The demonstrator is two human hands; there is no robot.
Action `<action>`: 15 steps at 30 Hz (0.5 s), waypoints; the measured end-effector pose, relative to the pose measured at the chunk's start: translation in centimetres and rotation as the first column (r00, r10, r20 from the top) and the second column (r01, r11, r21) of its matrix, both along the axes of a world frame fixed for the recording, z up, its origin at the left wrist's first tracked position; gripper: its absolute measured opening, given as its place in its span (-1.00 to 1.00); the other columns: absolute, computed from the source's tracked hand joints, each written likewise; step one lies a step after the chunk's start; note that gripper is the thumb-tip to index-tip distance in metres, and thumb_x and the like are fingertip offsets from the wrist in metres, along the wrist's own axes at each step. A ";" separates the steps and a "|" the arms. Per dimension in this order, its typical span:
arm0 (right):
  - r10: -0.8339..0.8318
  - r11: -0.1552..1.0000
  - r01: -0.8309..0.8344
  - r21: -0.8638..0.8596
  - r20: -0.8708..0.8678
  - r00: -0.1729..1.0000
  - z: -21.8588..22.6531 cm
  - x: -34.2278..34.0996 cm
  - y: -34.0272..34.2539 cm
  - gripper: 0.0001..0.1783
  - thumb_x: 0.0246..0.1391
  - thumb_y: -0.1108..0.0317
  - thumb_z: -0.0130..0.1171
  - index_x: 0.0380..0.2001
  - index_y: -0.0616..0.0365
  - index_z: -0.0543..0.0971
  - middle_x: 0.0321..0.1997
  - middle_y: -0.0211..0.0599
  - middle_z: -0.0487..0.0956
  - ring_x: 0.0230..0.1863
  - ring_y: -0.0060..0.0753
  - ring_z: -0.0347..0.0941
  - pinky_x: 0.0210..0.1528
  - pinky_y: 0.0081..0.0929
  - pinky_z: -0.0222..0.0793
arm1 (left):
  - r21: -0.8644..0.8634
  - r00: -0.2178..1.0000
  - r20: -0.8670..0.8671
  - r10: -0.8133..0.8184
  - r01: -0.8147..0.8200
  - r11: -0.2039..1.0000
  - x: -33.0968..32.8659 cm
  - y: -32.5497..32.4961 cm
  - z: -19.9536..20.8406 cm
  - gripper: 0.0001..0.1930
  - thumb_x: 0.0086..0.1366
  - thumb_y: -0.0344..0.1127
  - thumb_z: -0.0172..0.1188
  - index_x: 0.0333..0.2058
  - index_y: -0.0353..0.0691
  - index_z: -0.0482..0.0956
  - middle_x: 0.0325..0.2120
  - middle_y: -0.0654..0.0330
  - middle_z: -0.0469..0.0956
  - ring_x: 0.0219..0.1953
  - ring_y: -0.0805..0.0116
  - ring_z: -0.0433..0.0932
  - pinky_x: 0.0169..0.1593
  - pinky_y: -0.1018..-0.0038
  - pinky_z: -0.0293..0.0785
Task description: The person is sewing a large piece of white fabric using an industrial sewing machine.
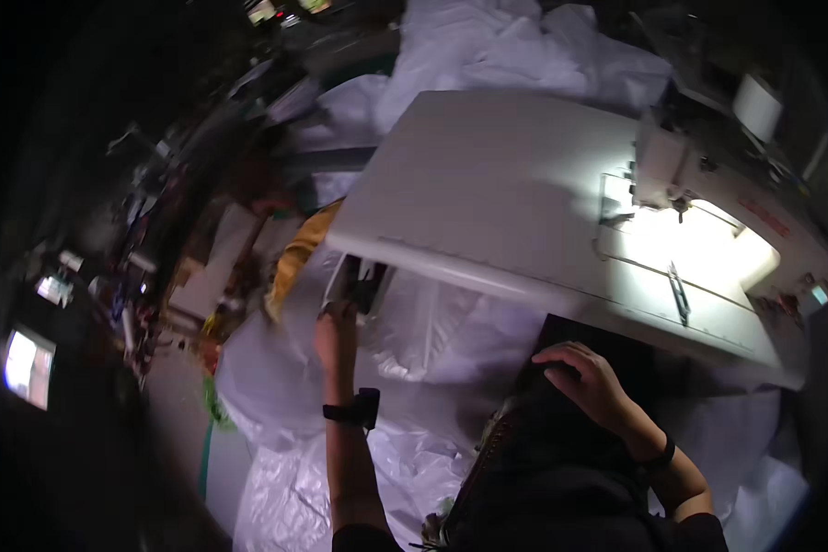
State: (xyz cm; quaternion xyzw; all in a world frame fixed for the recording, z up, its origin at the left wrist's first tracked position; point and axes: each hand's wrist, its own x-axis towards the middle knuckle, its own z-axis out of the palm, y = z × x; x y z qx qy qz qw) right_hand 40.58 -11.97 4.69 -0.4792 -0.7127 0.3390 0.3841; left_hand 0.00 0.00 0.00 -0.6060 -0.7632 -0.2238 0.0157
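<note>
Under the near left corner of a white sewing table [488,184], a small drawer [329,287] is pulled out, with dark items lying in it. My left hand [337,336] is closed at the drawer's near edge; its fingertips are partly hidden. Just off the table's front edge, my right hand [587,379] hangs with loosely bent fingers, thumb apart, and nothing visible in it. A pair of thread snips [679,294] rests on the lit tabletop, in front of the sewing machine [664,164].
White plastic sheeting [386,469] spreads below and around the table, and more white sheeting [488,46] is heaped behind it. Yellow-brown cloth [299,253] hangs by the left corner. Dark clutter lines the left side. A bright screen [29,368] glows far left.
</note>
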 end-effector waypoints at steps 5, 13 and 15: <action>-0.109 0.993 0.111 -0.046 0.051 0.993 -0.6 3.7 -2.4 -0.79 0.10 0.43 0.20 -0.16 0.15 0.59 -0.14 -0.21 0.59 -0.09 -0.18 0.54 -0.05 -0.38 0.46 | 0.135 0.979 -0.043 -0.197 0.201 0.970 1.4 6.8 -4.2 -0.76 0.30 -0.14 0.10 -0.19 -0.03 0.70 -0.35 0.00 0.64 -0.30 -0.04 0.61 -0.19 0.16 0.50; -0.696 0.696 0.545 0.469 0.254 0.671 1.0 12.5 1.9 -0.90 0.06 0.33 0.24 -0.37 0.08 0.63 -0.46 -0.36 0.57 -0.51 -0.35 0.53 -0.38 -0.37 0.41 | 0.378 0.917 -0.057 -0.395 0.386 0.842 10.3 4.7 1.0 -0.87 0.23 -0.45 0.18 -0.25 -0.28 0.61 -0.25 0.05 0.60 -0.27 0.10 0.59 -0.20 0.28 0.51; -0.722 0.664 0.547 0.510 0.247 0.646 0.9 13.7 4.6 -0.89 0.06 0.30 0.22 -0.38 0.07 0.62 -0.45 -0.34 0.57 -0.47 -0.28 0.54 -0.38 -0.34 0.42 | 0.370 0.787 0.152 -0.598 0.515 0.773 15.8 3.1 2.1 -0.78 0.17 -0.56 0.21 -0.18 -0.28 0.58 -0.24 0.05 0.59 -0.25 0.16 0.59 -0.16 0.36 0.52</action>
